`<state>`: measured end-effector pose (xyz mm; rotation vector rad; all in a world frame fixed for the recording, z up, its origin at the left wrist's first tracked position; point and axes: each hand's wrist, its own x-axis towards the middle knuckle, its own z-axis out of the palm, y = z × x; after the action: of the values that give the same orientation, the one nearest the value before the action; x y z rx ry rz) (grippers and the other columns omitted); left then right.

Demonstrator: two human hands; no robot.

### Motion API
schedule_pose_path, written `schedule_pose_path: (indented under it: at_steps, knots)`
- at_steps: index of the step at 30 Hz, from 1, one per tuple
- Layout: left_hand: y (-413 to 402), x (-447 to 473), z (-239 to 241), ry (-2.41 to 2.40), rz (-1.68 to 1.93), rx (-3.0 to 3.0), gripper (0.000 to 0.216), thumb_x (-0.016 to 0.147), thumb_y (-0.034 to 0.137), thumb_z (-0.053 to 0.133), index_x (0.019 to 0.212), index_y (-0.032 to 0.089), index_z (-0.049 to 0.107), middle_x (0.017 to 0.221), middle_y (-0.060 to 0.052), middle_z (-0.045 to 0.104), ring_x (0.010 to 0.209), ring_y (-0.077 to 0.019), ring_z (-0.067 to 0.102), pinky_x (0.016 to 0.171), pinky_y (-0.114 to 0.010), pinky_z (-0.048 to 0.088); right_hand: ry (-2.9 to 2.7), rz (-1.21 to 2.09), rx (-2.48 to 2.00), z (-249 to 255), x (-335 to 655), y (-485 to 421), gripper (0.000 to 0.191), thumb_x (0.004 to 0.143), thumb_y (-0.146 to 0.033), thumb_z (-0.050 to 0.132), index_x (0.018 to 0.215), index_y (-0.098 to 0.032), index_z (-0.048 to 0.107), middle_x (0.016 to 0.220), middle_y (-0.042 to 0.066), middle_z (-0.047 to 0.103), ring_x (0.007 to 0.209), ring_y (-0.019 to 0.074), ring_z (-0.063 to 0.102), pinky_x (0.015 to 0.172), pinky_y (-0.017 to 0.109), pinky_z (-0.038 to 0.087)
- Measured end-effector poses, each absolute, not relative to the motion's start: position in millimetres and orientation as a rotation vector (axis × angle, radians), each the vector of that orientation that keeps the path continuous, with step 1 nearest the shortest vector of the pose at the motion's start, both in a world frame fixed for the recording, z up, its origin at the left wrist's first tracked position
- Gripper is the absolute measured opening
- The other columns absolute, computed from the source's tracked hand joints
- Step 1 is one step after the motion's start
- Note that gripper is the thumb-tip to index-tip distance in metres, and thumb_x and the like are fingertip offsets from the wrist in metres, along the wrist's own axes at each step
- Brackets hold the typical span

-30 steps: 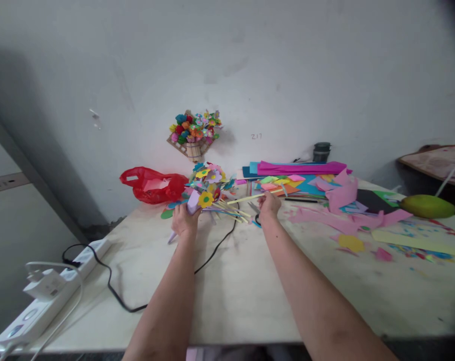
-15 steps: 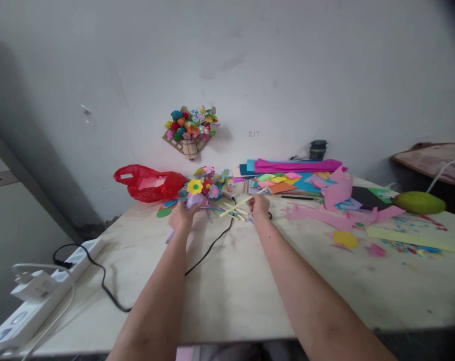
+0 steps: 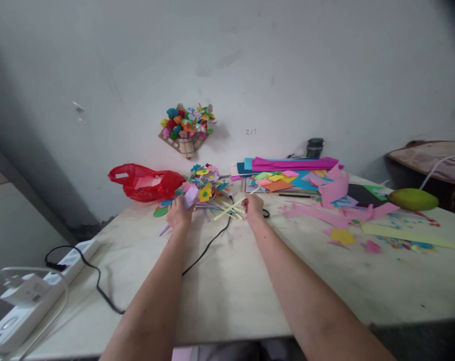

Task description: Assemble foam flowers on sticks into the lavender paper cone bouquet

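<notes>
Evidently the work is part-way along: a cluster of finished paper flowers (image 3: 205, 192) lies toward the far side of the counter (image 3: 220, 291), with pale stems (image 3: 235, 210) reaching out to its right. The lilac paper (image 3: 191, 197) looks already shaped, and the pale yellow strip (image 3: 227, 210) is cut to a narrow length. Loose cut paper pieces (image 3: 276, 180) at the far right and pink scraps (image 3: 334, 223) nearer on the right appear unused, so some work may be left, though how much I cannot tell.

The left hand (image 3: 179, 214) has its fingers curled round the lilac paper, which shows above them and again below, slanting to the near left; their tips are partly hidden. The right hand (image 3: 253, 206) has its fingers nearly together, apparently pinching the strip near its far right end. From there the strip runs to the near left, across the stems in view; whether it touches them is unclear. The flowers sit between the hands, slightly farther off.
</notes>
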<state>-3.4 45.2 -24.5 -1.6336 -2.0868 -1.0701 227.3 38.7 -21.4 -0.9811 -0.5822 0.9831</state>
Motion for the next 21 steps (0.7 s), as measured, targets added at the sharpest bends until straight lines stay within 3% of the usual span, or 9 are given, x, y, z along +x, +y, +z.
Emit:
schedule_pose_path:
  at_steps: [15,21]
  knots:
    - [35.9,-2.0,-35.1,-2.176,-0.859,-1.582,0.054,0.078,0.039,0.058,0.128,0.022,0.047,0.120,-0.012,0.055,0.110,-0.0291,0.047,0.085,-0.037,0.040,-0.657,1.009,-0.942,-19.6,223.5,33.9,0.020,0.065,-0.015,0.049,0.047,-0.020,0.042,0.032,-0.007,0.043,0.028,0.0053,0.030,0.031,0.019,0.018]
    - [32.9,-9.4,-27.3,-2.399,-0.811,-1.695,0.074,0.067,0.043,0.066,0.132,0.019,0.042,0.135,-0.017,0.047,0.125,-0.0355,0.041,0.101,-0.052,0.030,-0.733,1.010,-0.939,-19.1,223.0,31.7,0.021,0.064,-0.016,0.050,0.044,-0.020,0.043,0.032,-0.006,0.043,0.029,0.0060,0.030,0.032,0.020,0.018]
